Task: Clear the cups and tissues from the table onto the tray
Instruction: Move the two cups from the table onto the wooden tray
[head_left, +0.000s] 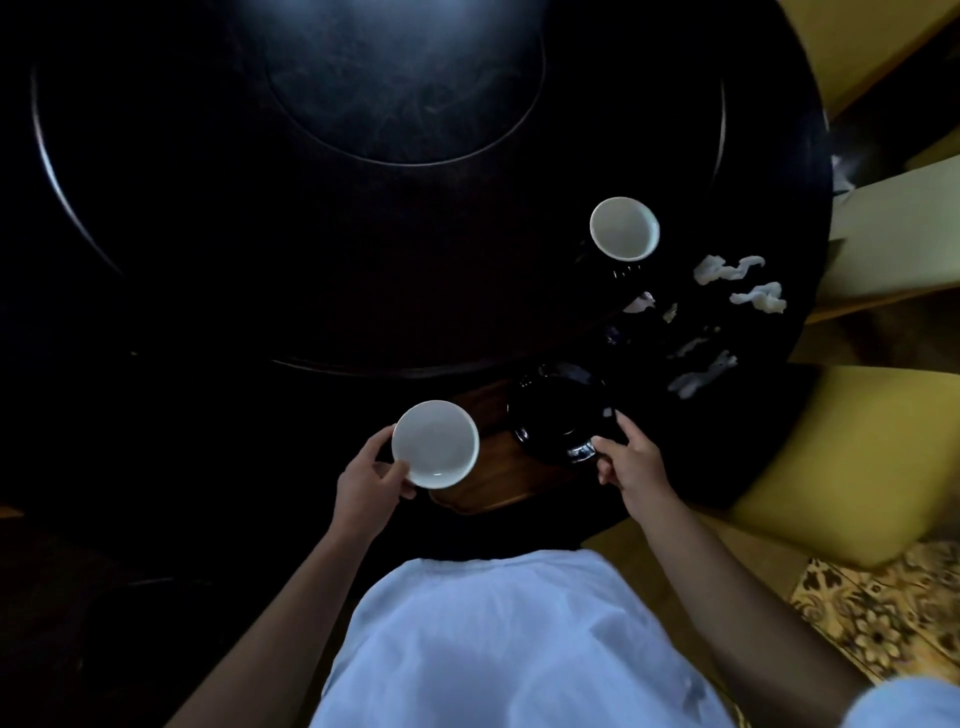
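My left hand (370, 480) grips a white cup (435, 443) by its rim, over the left end of a brown wooden tray (498, 462) at the near table edge. My right hand (631, 460) holds the edge of a dark glossy saucer (558, 415) lying on the tray's right part. A second white cup (624, 227) stands upright on the dark round table (208, 260), further back to the right. Several crumpled white tissues (727, 270) lie scattered on the table to the right of that cup, down to a tissue (704, 375) near the table's edge.
A raised round turntable (405, 88) fills the table's centre. Yellow upholstered chairs (841, 467) stand close against the table on the right. A patterned floor (883, 618) shows at the lower right. The scene is dim, and small dark items near the tissues are hard to make out.
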